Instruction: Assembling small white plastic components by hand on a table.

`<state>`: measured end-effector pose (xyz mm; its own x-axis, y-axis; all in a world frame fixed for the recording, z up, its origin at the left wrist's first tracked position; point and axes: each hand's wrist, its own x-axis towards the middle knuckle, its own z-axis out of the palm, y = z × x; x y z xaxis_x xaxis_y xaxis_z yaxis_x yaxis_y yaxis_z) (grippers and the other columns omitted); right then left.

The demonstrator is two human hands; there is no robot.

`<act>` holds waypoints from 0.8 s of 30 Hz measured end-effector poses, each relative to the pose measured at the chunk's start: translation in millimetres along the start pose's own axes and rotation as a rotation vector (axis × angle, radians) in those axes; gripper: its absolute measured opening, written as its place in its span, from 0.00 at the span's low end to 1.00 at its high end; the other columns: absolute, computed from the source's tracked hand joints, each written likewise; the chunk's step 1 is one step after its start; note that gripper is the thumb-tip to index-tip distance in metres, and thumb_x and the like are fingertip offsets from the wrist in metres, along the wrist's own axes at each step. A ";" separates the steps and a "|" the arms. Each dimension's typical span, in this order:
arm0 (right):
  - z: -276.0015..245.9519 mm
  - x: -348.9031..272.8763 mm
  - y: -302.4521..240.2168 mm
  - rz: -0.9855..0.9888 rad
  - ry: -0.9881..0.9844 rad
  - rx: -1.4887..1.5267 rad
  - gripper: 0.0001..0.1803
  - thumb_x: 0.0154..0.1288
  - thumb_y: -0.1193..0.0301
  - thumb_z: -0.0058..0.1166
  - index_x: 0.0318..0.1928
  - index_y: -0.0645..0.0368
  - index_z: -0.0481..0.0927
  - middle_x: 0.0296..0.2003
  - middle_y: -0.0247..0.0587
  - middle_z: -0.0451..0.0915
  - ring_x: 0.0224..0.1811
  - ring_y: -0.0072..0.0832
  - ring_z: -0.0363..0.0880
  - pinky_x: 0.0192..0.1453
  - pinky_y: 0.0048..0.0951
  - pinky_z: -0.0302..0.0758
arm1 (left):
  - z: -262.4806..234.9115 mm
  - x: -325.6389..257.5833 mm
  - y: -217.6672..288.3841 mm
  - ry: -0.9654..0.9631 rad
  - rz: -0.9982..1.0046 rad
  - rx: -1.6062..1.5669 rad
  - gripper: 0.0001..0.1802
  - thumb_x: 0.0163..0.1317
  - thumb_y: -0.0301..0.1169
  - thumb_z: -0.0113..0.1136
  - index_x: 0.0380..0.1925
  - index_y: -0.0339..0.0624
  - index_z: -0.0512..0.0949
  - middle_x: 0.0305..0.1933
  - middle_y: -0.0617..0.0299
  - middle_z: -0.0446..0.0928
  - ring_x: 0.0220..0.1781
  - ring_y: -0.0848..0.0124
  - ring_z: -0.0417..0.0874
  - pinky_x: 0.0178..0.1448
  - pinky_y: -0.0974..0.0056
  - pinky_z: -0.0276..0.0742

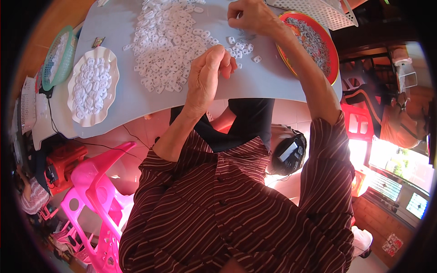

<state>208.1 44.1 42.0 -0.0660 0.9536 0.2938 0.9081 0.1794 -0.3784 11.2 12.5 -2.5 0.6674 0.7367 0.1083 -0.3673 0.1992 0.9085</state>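
Note:
My left hand (205,78) is held over the near part of the grey table, its fingers curled in. Whatever it may hold is hidden behind the thumb and palm. Farther off and to the right, my right hand (249,17) has its fingers bent together above the tabletop, and I cannot make out anything in them. A big heap of small white plastic pieces with holes (166,50) spreads to the left of both hands. Between the hands and the red tray lies a loose group of the same white pieces (241,47).
A round red tray (336,54) of small grey metal-like parts sits under my right forearm. At left are a scalloped white dish (115,75) of white pieces and a green basket (72,54). A white perforated basket (334,18) stands far right; a pink chair (98,182) is lower left.

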 end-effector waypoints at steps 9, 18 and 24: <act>15.0 -1.4 -20.4 0.000 -0.064 0.254 0.10 0.49 0.72 0.58 0.35 0.59 0.82 0.27 0.45 0.81 0.28 0.35 0.80 0.39 0.31 0.76 | 0.2 0.5 0.5 -0.012 0.025 0.018 0.22 0.69 0.42 0.40 0.18 0.41 0.64 0.18 0.64 0.64 0.31 0.71 0.70 0.39 0.67 0.66; 14.1 0.8 -16.1 -0.019 -0.169 0.154 0.10 0.49 0.73 0.57 0.34 0.60 0.83 0.26 0.44 0.81 0.28 0.32 0.81 0.38 0.30 0.76 | -0.1 0.5 0.3 -0.032 0.046 0.001 0.21 0.69 0.40 0.41 0.19 0.40 0.64 0.19 0.64 0.64 0.30 0.72 0.70 0.39 0.68 0.66; 6.3 -16.4 -13.9 0.206 -0.120 0.477 0.11 0.53 0.74 0.53 0.37 0.58 0.83 0.28 0.38 0.83 0.28 0.20 0.80 0.37 0.23 0.76 | -0.5 1.8 -2.1 -0.010 0.026 0.018 0.19 0.68 0.39 0.43 0.21 0.38 0.69 0.19 0.64 0.68 0.30 0.75 0.71 0.39 0.70 0.67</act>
<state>193.9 27.5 36.9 0.0214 0.9966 0.0795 0.6202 0.0492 -0.7829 12.9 13.7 -4.4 0.6645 0.7347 0.1362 -0.3728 0.1679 0.9126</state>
